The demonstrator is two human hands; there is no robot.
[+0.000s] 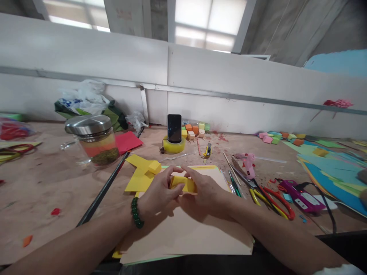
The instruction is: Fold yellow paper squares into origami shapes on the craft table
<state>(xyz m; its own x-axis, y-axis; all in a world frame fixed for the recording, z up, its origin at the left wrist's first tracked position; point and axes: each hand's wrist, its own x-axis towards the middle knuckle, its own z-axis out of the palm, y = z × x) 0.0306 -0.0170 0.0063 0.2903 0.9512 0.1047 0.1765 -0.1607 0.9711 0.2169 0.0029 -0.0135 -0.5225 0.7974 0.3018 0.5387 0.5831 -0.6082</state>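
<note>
Between my two hands, above a stack of pale paper sheets [186, 233], is a folded piece of yellow paper [183, 184]. My left hand [164, 189], with a green bead bracelet at the wrist, grips its left end between thumb and fingers. On the right end, my right hand [205, 189] closes round it, its fingers partly hidden by the paper and the hand itself. Just beyond my left hand, a small yellow paper cube [155, 167] sits by a cut sheet of yellow paper [139, 177].
A glass jar mug [99, 147] stands at left, near red paper [129, 141]. A phone [174, 128] leans in a yellow tape roll [173, 146], with paper cubes [195, 130] behind. Rightward lie scissors [275, 202], a pink glue gun [249, 164] and a purple device [304, 196] with a cord.
</note>
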